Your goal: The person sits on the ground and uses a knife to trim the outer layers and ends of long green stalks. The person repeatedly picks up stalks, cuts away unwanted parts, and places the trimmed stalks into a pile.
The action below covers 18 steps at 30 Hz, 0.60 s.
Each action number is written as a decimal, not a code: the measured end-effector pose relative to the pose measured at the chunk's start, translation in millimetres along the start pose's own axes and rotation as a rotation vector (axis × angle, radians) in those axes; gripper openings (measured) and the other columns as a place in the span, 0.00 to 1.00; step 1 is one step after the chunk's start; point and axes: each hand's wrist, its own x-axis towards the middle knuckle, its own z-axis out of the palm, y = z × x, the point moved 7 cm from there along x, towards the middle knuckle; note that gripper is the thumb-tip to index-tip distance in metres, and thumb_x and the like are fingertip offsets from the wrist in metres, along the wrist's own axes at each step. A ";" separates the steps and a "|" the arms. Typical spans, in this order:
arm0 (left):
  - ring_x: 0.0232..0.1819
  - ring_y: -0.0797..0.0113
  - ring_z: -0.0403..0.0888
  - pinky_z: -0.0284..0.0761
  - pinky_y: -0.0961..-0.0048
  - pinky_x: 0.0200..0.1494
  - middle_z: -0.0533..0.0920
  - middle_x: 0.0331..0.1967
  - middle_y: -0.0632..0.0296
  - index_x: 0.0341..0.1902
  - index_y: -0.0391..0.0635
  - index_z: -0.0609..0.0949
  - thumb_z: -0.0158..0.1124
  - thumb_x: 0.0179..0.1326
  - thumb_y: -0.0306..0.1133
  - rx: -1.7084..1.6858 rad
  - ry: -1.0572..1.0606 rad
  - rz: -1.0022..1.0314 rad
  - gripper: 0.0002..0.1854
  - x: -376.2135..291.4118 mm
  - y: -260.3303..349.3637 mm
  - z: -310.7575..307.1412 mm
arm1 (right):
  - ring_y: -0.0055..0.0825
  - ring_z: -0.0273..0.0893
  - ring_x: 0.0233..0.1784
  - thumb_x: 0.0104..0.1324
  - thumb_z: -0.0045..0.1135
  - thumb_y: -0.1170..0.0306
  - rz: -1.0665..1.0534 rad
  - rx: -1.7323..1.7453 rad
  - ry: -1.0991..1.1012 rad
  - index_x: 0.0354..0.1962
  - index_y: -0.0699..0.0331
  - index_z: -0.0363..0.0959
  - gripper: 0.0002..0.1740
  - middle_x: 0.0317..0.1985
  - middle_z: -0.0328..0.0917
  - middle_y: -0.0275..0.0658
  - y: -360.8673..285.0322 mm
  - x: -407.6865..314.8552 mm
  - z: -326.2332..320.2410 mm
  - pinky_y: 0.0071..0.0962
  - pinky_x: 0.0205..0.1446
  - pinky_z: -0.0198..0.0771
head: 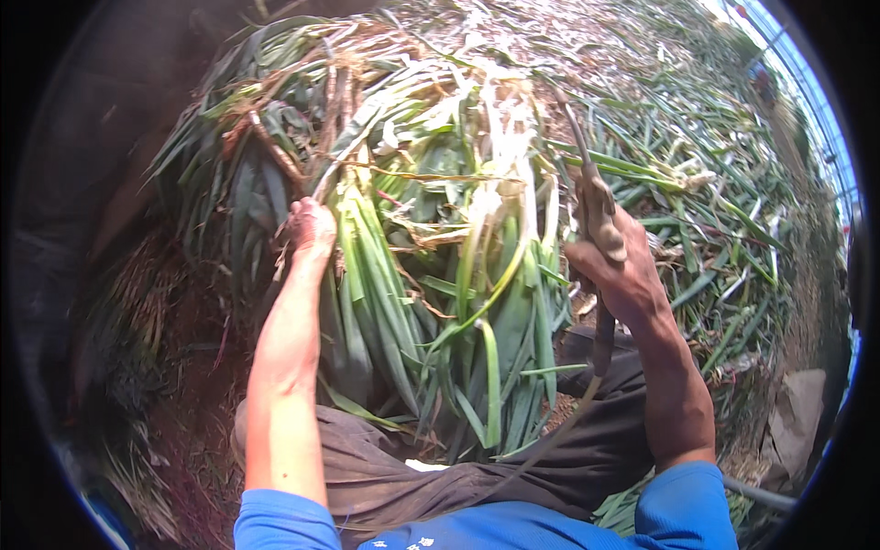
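Before me lies a large heap of green onions (pixel 371 254), their long green leaves hanging towards my lap and pale stalks lying across the top. At the heap's left side, my left hand (pixel 309 223) is closed around a stalk or leaves, with the exact grip partly hidden by its fingers. My right hand (pixel 619 268) grips a dirt-covered air blow gun (pixel 597 213) at the heap's right edge. Its thin metal nozzle (pixel 576 127) points up and away from me. From the handle, a hose (pixel 550 447) runs down across my right leg.
Loose leaves and trimmings (pixel 715 206) cover the ground to the right and far side. A brownish torn sheet (pixel 794 419) lies at lower right, near a grey pipe (pixel 760 493). Dark sheeting (pixel 69 185) rises on the left. My legs (pixel 440 481) are folded close beneath the leaf tips.
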 end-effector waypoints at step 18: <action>0.33 0.65 0.76 0.72 0.64 0.38 0.81 0.30 0.58 0.39 0.39 0.83 0.59 0.72 0.41 -0.881 -0.107 0.565 0.15 -71.8 217.9 -233.0 | 0.18 0.74 0.24 0.63 0.62 0.68 -0.105 0.297 0.094 0.39 0.65 0.70 0.12 0.27 0.75 0.33 -24.7 -13.6 -28.7 0.22 0.29 0.71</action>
